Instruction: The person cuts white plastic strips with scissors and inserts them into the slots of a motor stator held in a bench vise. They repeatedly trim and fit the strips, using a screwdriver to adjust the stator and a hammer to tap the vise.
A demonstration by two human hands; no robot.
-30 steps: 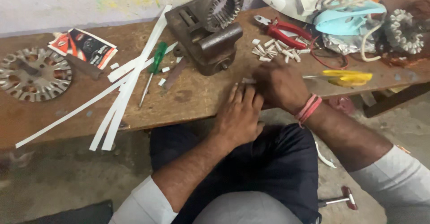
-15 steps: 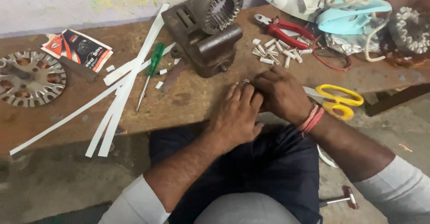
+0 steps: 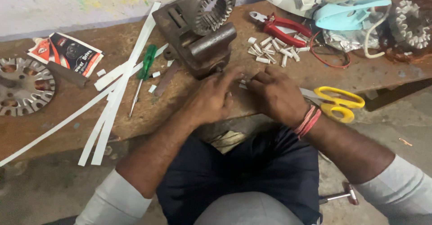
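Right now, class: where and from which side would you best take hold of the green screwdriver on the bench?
Probably the green handle of the screwdriver, from above. The handle is the thick far end, lying flat beside the white strips; its thin shaft points toward the bench's near edge.

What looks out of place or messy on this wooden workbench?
The long white strips lie crisscrossed, their ends overhanging the wooden bench's front edge. The yellow-handled scissors also poke past that edge. Small white cut pieces lie scattered beside the red-handled pliers. Nothing looks broken.
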